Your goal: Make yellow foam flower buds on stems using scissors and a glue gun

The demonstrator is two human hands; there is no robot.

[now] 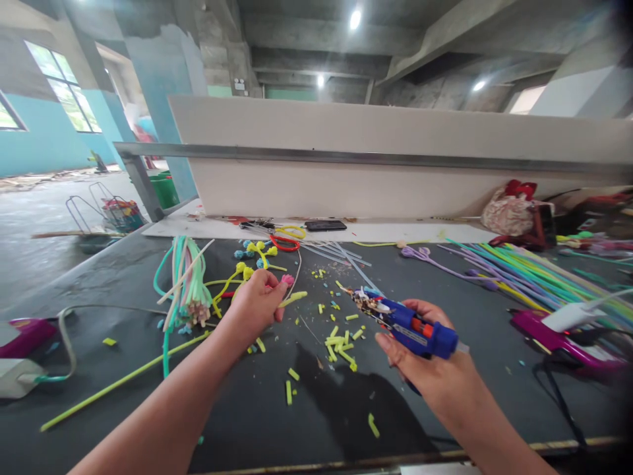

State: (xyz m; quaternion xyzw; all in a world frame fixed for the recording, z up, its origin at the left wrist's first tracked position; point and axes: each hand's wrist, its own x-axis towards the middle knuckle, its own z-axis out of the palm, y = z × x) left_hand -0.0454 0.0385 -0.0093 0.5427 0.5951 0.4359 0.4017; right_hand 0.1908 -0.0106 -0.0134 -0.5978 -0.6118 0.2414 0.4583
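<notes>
My left hand (260,295) pinches a small pink piece (287,280) over the dark table, and a yellow-green stem (295,298) sticks out beside its fingertips. My right hand (430,349) is wrapped round a blue glue gun (413,328), whose tip is caked with residue and points up and left. Between the hands lie short cut yellow-green pieces (341,344). Yellow knotted stems (241,270) rest just behind my left hand. A long yellow-green stem (123,381) runs out to the left below my forearm.
A bundle of green and pink stems (189,284) lies at the left. Scissors (285,243) and a phone (325,225) sit near the back board (346,188). Long coloured stems (524,270) and a purple device with a white plug (568,340) are at the right.
</notes>
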